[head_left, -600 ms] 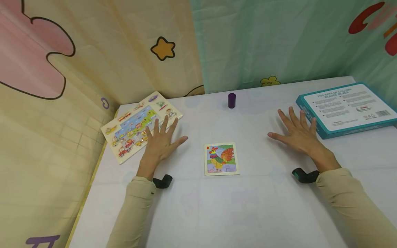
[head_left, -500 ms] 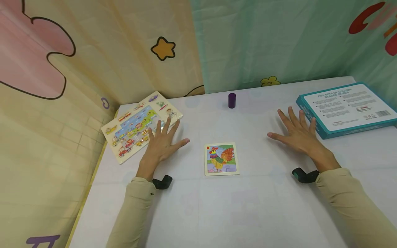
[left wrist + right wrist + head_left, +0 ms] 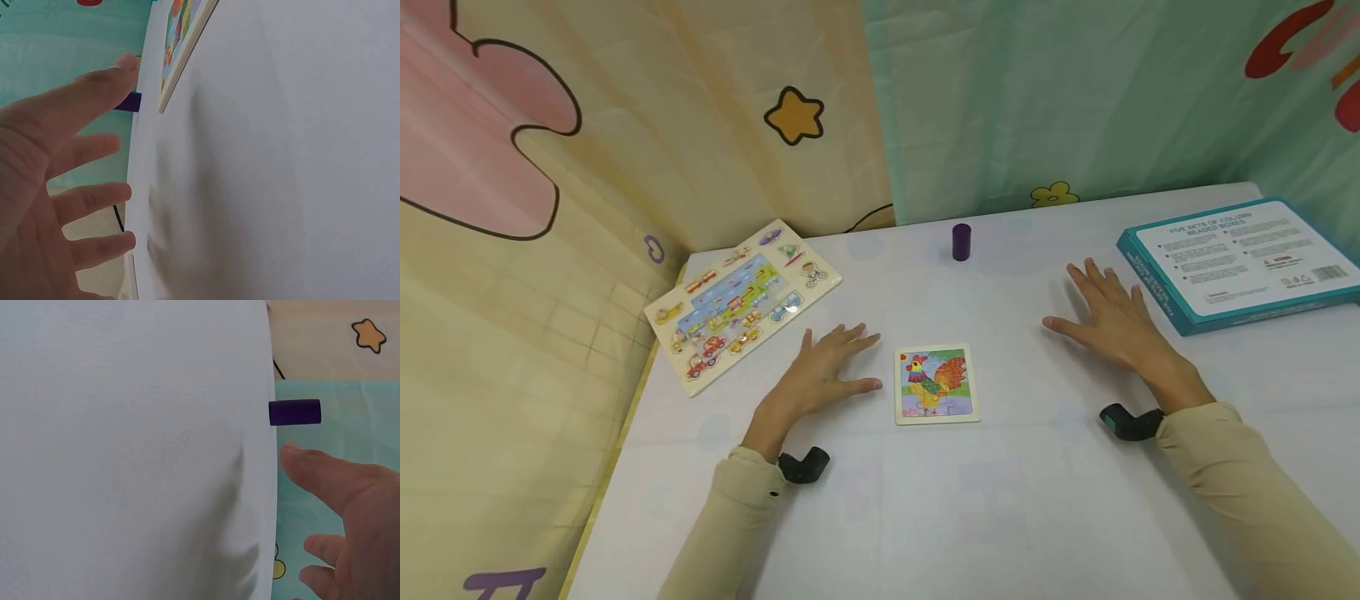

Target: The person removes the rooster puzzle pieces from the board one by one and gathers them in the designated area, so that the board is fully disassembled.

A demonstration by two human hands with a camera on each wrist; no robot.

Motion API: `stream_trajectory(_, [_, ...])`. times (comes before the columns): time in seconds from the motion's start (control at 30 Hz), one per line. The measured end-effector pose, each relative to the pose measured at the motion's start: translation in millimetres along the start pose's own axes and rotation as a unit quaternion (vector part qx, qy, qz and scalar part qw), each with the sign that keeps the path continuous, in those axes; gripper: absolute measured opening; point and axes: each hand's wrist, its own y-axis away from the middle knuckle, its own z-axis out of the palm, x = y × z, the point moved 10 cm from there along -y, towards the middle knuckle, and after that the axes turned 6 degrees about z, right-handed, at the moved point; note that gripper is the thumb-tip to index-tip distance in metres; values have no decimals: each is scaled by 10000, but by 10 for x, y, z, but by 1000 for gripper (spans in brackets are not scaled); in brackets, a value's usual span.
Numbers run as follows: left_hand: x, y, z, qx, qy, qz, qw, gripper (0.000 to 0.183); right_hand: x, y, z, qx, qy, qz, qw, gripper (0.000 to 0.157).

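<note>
A small square rooster jigsaw puzzle (image 3: pixel 936 385) in a pale frame lies in the middle of the table. Just left of it, my left hand (image 3: pixel 816 375) hovers with fingers spread, thumb tip close to the frame's edge; it holds nothing. My right hand (image 3: pixel 1108 321) is held over the table on the other side, fingers extended, near the teal box's left corner and also holding nothing. In the left wrist view the puzzle's frame (image 3: pixel 187 53) shows beyond the thumb. The right wrist view shows my right thumb (image 3: pixel 319 472) near a purple cylinder (image 3: pixel 295 412) in the background.
A wooden vehicle puzzle board (image 3: pixel 741 304) lies angled at the back left. The purple cylinder (image 3: pixel 961 242) stands upright near the table's back edge. A flat teal box (image 3: pixel 1247 262) with printed text lies at the back right. Printed curtains (image 3: pixel 1060 100) hang behind the white table (image 3: pixel 970 517).
My left hand has moved right and toward me, away from the vehicle board to beside the rooster puzzle. My right hand has shifted slightly left, its fingers closer together.
</note>
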Motion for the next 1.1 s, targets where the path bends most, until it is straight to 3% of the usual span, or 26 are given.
stream_trajectory(0.27, [240, -11, 177, -228, 209, 443, 9985, 65, -192, -31, -8, 262, -281, 32, 9993, 76])
stream_trajectory(0.4, [317, -21, 217, -291, 128, 542, 9980, 66, -468, -5, 69, 231, -235, 26, 9995, 54])
stream_trajectory(0.57, [381, -34, 242, -362, 60, 626, 9974, 69, -935, 0, 289, -10, 11, -486, 9988, 33])
stream_trajectory(0.83, [433, -50, 278, -553, -152, 638, 9963, 69, -1565, 5, 687, -656, 81, -1284, 9895, 34])
stream_trajectory(0.93, [451, -51, 291, -610, -203, 680, 9956, 68, -1700, 18, 805, -917, 8, -1501, 9844, 35])
stream_trajectory(1.1, [469, -60, 300, -631, -301, 736, 9948, 68, -1794, 38, 903, -1003, 15, -1691, 9805, 33])
